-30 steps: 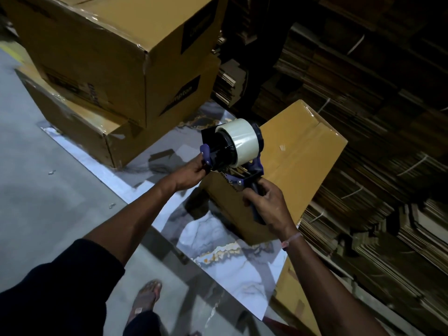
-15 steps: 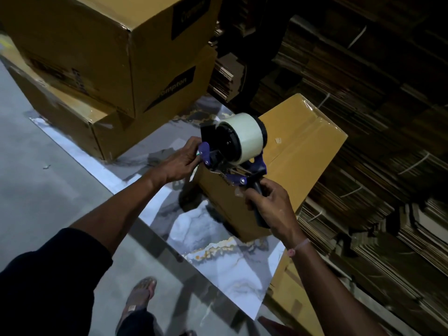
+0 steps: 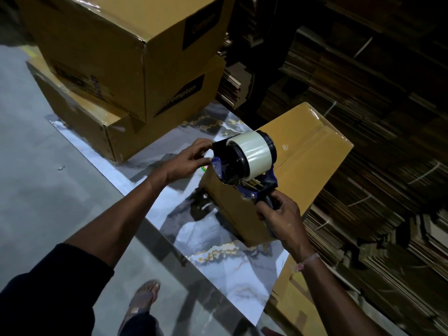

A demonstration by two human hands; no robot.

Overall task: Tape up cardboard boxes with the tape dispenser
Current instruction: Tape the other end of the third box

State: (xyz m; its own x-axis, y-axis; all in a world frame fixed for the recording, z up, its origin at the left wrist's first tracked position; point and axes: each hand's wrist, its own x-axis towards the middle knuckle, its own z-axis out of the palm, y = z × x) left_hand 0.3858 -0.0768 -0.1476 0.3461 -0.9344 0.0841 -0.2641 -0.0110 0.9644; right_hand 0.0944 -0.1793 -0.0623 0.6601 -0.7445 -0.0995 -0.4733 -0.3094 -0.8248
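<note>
A blue tape dispenser [image 3: 244, 163] with a roll of clear tape hangs just above the near corner of a long brown cardboard box [image 3: 308, 151] whose top seam carries shiny tape. My right hand [image 3: 278, 214] is wrapped around the dispenser's handle. My left hand [image 3: 191, 158] pinches at the dispenser's front end beside the roll; I cannot tell whether it holds the tape's loose end.
Two large taped boxes [image 3: 116, 59] are stacked at the upper left. A glossy marble-patterned sheet [image 3: 230, 270] covers the floor beneath the long box. Bundles of flattened cardboard [image 3: 378, 117] fill the right side. My sandalled foot [image 3: 143, 299] shows at the bottom.
The dispenser has tilted and shifted right along the box corner. My left hand has slid up to the front of the roll. The camera has moved a little nearer.
</note>
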